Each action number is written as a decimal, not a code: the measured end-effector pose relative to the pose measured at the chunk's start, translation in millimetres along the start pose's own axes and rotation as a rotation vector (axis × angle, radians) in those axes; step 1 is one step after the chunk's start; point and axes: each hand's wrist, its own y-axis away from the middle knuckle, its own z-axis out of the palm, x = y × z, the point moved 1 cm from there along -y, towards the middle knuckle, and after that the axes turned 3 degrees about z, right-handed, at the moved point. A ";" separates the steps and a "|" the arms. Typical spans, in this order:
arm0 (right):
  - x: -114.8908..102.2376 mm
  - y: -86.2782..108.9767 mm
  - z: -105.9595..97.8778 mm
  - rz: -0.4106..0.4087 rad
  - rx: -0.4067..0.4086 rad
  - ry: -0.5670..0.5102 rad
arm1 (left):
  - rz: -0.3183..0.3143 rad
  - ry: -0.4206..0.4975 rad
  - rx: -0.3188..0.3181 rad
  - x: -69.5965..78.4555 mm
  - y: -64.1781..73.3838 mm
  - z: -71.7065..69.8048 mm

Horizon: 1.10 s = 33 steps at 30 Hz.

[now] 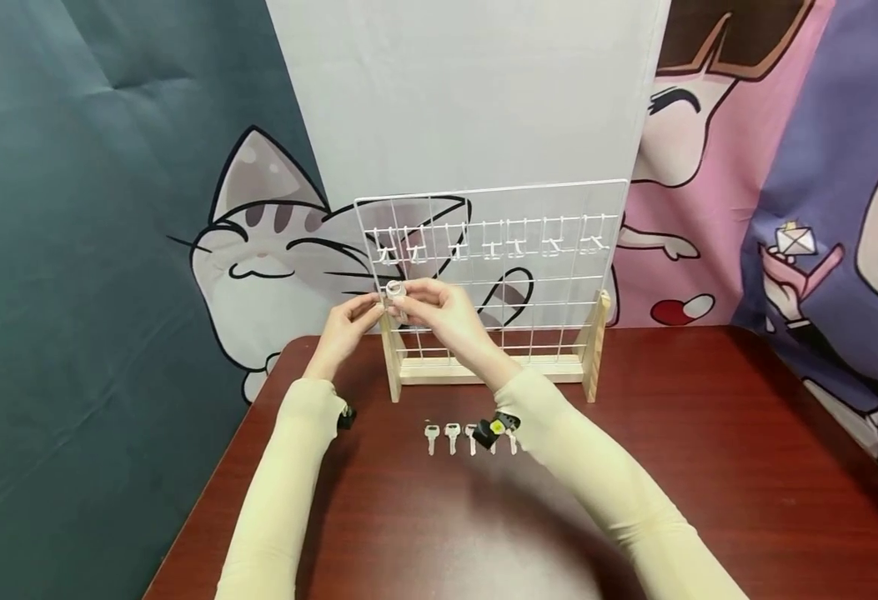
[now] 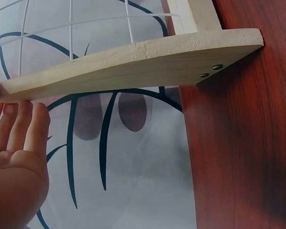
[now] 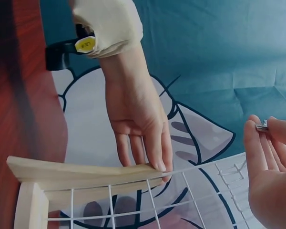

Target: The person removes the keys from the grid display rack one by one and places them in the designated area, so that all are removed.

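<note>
A white wire grid rack (image 1: 484, 282) stands upright in a wooden base, with several white hooks (image 1: 516, 247) along its upper part. My left hand (image 1: 343, 333) grips the top end of the left wooden upright (image 2: 133, 62), thumb on one side and fingers on the other. Between thumb and fingertips, my right hand (image 1: 449, 321) pinches a silver key (image 1: 395, 289) in front of the grid's left edge, below the hooks. In the right wrist view only a small edge of the key (image 3: 262, 127) shows; the fingers hide the rest.
Several silver keys (image 1: 452, 437) lie in a row on the dark red table (image 1: 408, 508) before the rack, some partly behind the right wrist's camera (image 1: 489, 430). Behind the table hangs a cloth backdrop (image 1: 476, 92) with cartoon figures.
</note>
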 end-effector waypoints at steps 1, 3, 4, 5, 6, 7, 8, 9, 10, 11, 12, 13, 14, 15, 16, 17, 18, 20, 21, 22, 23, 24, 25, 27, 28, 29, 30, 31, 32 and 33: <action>0.6 2.7 -0.9 0.004 0.003 0.002 | -0.001 -0.009 0.003 1.8 1.9 -1.0; 1.1 8.9 -3.0 0.006 0.008 -0.003 | -0.007 -0.011 0.009 3.8 4.7 -3.0; 1.7 11.4 -4.7 0.005 0.010 -0.004 | -0.008 -0.009 0.013 4.3 5.4 -3.5; 2.0 14.1 -6.7 -0.002 0.014 -0.005 | -0.006 -0.003 0.013 4.5 5.2 -3.6; 2.1 16.8 -9.2 -0.010 0.022 -0.010 | -0.003 0.008 0.009 4.7 4.8 -3.6; 2.1 19.6 -12.2 -0.017 0.028 -0.004 | 0.000 0.017 0.006 4.8 4.2 -3.4; 1.7 22.5 -15.0 -0.023 0.028 -0.003 | 0.003 0.021 0.004 4.8 3.5 -3.4; 2.0 24.9 -18.0 -0.026 0.025 -0.005 | 0.005 0.030 0.006 4.7 3.0 -3.4; 2.0 27.2 -21.1 -0.028 0.023 -0.004 | 0.005 0.039 0.009 4.8 2.5 -3.4; 1.7 29.5 -24.1 -0.033 0.022 -0.003 | 0.008 0.045 0.011 4.9 2.0 -3.5; 1.5 31.6 -27.3 -0.034 0.023 0.000 | 0.010 0.049 0.011 5.1 1.6 -3.6; 1.5 33.5 -30.5 -0.033 0.024 0.009 | 0.012 0.050 0.011 5.2 1.2 -3.5; 1.7 35.5 -33.9 -0.032 0.028 0.017 | 0.015 0.047 0.009 5.2 0.8 -3.5; 2.4 37.3 -37.4 -0.032 0.034 0.026 | 0.014 0.053 0.008 5.1 0.4 -3.5; 2.6 39.4 -40.5 -0.032 0.042 0.043 | 0.016 0.050 0.005 4.9 0.0 -3.4; 2.7 41.4 -43.5 -0.031 0.048 0.054 | 0.015 0.049 0.004 4.6 -0.4 -3.3; 3.0 43.1 -46.7 -0.027 0.055 0.068 | 0.015 0.050 0.004 4.1 -0.8 -3.1; 3.4 46.5 -52.3 -0.018 0.063 0.083 | 0.019 0.049 0.010 3.2 -1.8 -2.5; 3.3 48.0 -54.7 -0.010 0.062 0.077 | 0.022 0.049 0.014 2.8 -2.1 -1.8; 3.0 49.9 -57.4 -0.001 0.064 0.072 | 0.023 0.057 0.014 2.4 -2.6 -0.8; 3.2 51.7 -60.5 0.010 0.068 0.064 | 0.023 0.062 0.009 2.1 -3.2 0.7; 3.4 53.4 -63.5 0.022 0.073 0.058 | 0.025 0.069 0.002 1.7 -3.6 2.3; 3.6 55.2 -66.3 0.034 0.073 0.046 | 0.024 0.077 0.000 1.4 -3.8 3.6; 4.7 58.6 -71.6 0.055 0.071 0.035 | 0.019 0.094 0.002 0.5 -3.5 5.4; 5.2 60.4 -74.0 0.061 0.072 0.035 | 0.013 0.107 0.004 0.5 -3.1 6.1; 6.0 62.0 -76.4 0.065 0.072 0.036 | 0.011 0.109 0.009 0.2 -2.5 6.1; 6.9 63.5 -78.8 0.067 0.069 0.036 | 0.010 0.112 0.016 0.1 -1.8 5.8; 7.7 65.1 -81.2 0.066 0.067 0.038 | 0.009 0.113 0.022 0.0 -1.1 5.2; 8.3 66.9 -84.0 0.068 0.073 0.048 | 0.009 0.114 0.023 -0.2 -0.6 4.9; 8.8 68.6 -87.0 0.069 0.089 0.061 | 0.011 0.112 0.019 -0.8 -0.6 4.6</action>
